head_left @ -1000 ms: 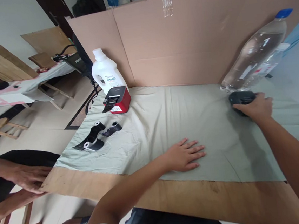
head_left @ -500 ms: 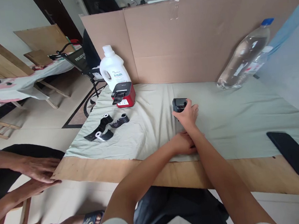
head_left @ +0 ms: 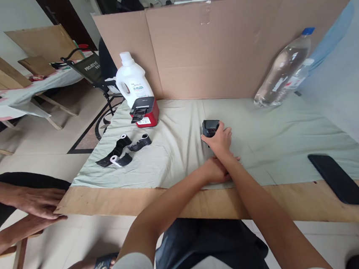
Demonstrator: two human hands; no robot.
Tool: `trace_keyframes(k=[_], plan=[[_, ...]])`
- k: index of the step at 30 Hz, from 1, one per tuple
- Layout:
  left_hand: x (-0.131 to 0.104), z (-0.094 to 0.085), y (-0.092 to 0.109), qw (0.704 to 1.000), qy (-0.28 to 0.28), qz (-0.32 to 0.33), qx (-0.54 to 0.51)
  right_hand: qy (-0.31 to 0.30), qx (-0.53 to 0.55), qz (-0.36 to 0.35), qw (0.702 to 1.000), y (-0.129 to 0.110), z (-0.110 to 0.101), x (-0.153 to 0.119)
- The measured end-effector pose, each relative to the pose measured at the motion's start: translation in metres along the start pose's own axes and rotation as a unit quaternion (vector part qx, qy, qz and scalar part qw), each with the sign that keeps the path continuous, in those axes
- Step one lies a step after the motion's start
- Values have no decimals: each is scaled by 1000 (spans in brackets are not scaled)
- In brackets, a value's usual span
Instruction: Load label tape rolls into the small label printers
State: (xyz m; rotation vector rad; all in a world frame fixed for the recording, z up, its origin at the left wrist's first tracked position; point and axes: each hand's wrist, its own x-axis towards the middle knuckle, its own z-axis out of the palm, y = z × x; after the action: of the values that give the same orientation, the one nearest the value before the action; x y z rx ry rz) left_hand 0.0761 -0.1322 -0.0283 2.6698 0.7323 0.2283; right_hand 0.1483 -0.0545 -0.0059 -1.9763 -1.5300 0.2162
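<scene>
On the cloth-covered table, my right hand [head_left: 220, 138] grips a small black device [head_left: 210, 127], thumb on its left side and fingers at its right. My left hand [head_left: 216, 170] rests on the cloth near the table's front edge, partly under my right forearm; its fingers are mostly hidden. To the left lie three black rolls, one [head_left: 141, 142] with its strip partly unrolled. Behind them stands a red and black box-shaped machine [head_left: 147, 112] with black strip hanging from its front.
A white jug [head_left: 134, 81] stands behind the red machine. Clear bottles [head_left: 284, 71] lean at the back right against the cardboard panel [head_left: 203, 47]. A black phone [head_left: 339, 178] lies at the right front. Another person's hands [head_left: 40, 203] are by the left corner.
The whole view has shifted slightly. Both hands keep nearly the same places on the table, my right hand still on the black device.
</scene>
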Motion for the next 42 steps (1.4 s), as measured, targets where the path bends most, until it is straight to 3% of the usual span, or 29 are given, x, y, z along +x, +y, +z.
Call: trace_keyframes(k=[6,11,13,17,20,23,25,27,30,33,34,36,38,42], plan=[[1,3,-2,1000,1,5,0,11,-3,-5,1000,-2,1,0],[4,9,2,1000,24,-4,11,-72,47,39,996,9,-10,6],[4,9,6,999,22,-2,26,-93,100,65,988,18,-16,16],[4,3,13,999,-15,-4,49,-66,199,56,976,34,-20,54],[2,0,17,998,-24,1,54,-99,310,32,945,40,-10,86],[-1,-7,19,999,-16,38,22,-172,438,40,882,44,6,103],[-4,-16,19,996,-12,72,-42,-181,493,32,850,47,15,104],[-9,-32,11,989,11,68,-133,-169,512,16,842,51,22,102],[-13,-65,-20,952,127,-8,-280,-165,513,15,842,56,26,99],[-5,-96,-76,848,327,-121,-399,-163,545,21,822,59,26,101],[0,-102,-97,816,370,-150,-418,-162,555,22,816,59,25,102],[13,-105,-132,774,400,-204,-447,-164,559,27,813,59,24,103],[25,-98,-155,745,386,-236,-490,-168,550,33,817,58,23,103],[41,-69,-166,704,360,-216,-573,-167,550,28,818,58,22,101]])
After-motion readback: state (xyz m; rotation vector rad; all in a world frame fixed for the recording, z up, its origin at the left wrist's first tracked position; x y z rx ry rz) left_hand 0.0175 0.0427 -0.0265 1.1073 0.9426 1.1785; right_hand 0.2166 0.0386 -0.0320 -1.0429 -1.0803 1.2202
